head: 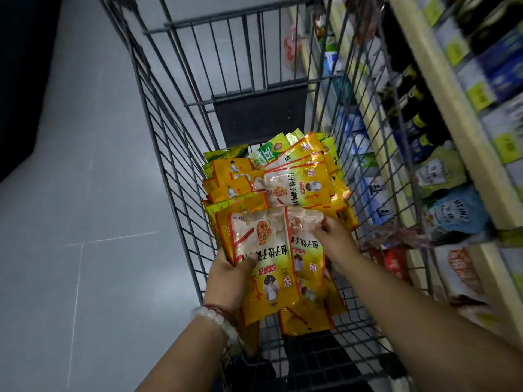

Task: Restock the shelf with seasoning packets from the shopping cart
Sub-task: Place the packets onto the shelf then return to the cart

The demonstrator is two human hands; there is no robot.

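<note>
I see both hands down inside the shopping cart (181, 154), working over a heap of seasoning packets (285, 176). My left hand (229, 275) grips a small stack of packets (263, 244) from the side — thumb curled over the front of the top one, the other fingers hidden behind the stack. A pale bead bracelet (218, 321) sits on that wrist, with a red cord just above it. My right hand (334, 233) pinches the top edge of another packet (307, 239), which lies partly under the stack my left hand holds; that packet's lower end reaches toward the near end of the cart.

The rest of the packets — mostly yellow-orange, a few green ones at the back — lie piled in the cart's basket, overlapping each other. A dark flap (260, 117) stands at the far end of the basket behind them.

The shelf (441, 89) runs along the right side, just beside the cart, its rows stocked with pouches and bottles, blurred in this view. Grey floor (70, 193) lies to the left.
</note>
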